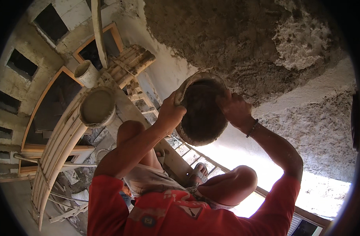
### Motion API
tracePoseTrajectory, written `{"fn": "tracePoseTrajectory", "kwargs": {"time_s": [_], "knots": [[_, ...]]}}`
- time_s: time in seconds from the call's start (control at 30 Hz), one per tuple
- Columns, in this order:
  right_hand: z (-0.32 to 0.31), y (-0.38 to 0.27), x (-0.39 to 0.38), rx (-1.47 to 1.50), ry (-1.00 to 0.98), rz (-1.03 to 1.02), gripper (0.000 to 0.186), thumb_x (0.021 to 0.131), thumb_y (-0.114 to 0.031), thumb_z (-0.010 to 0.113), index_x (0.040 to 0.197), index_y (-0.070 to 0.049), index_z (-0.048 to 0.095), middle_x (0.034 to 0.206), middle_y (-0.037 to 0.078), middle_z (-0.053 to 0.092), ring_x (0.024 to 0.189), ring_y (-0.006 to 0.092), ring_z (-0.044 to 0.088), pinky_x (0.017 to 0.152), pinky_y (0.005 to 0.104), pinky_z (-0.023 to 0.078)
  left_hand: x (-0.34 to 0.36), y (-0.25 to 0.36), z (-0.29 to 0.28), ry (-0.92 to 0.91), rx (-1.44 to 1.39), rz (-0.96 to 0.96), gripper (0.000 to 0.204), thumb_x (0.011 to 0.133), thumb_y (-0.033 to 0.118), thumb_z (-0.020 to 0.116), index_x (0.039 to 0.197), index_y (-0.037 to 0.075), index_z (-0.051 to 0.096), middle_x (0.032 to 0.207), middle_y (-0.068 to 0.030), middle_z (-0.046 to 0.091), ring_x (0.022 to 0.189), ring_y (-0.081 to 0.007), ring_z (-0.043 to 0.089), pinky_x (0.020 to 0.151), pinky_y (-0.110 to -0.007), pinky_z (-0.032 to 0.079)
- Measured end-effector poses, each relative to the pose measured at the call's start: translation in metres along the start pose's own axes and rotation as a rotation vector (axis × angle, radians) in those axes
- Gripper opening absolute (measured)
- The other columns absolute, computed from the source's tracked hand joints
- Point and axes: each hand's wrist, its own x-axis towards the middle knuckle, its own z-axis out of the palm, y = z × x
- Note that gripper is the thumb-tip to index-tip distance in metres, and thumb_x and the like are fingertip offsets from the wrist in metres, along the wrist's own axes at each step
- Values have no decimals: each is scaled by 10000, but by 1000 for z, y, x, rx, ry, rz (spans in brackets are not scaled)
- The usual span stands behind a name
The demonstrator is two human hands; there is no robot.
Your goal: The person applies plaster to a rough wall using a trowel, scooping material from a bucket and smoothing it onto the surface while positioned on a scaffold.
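A round bucket, crusted with grey mortar, is held up in front of the plastered wall with its mouth tilted toward me. Its dark inside looks mostly bare, though shadow hides the bottom. My left hand grips the left rim, with the thumb toward the opening. On the opposite side, my right hand is closed on the rim, its fingertips partly hidden. Wet dark plaster covers the wall just beyond the bucket.
A tub of grey mortar and a smaller bucket rest on bamboo scaffolding at left. My feet stand on a wooden plank. A ladder-like frame lies below. Rough plaster marks the right wall.
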Motion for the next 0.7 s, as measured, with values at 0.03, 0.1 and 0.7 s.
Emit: {"fn": "tracePoseTrajectory", "kwargs": {"time_s": [0.03, 0.1, 0.7], "knots": [[7, -9, -6, 16, 5, -33, 288, 786, -110, 634, 1073, -117, 621, 871, 105, 513, 690, 228, 639, 543, 344, 574, 2, -1, 0, -2, 7, 56, 626, 715, -66, 529, 1336, 13, 540, 812, -30, 584, 651, -106, 498, 586, -277, 427], [9, -17, -23, 47, -43, -117, 244, 793, -122, 623, 1036, -121, 618, 855, 98, 509, 681, 220, 633, 527, 337, 568, 8, 2, -2, -19, -35, -43, 640, 713, -58, 533, 1348, 21, 536, 838, -37, 601, 673, -113, 515, 608, -279, 440], [-26, -10, -47, 103, -228, -167, 188, 796, -135, 622, 977, -87, 635, 867, 78, 603, 818, 237, 607, 651, 369, 516, 4, 6, 2, -118, 245, -81, 628, 719, 20, 545, 1347, 28, 526, 977, -171, 674, 837, -277, 648, 789, -371, 506]]}}
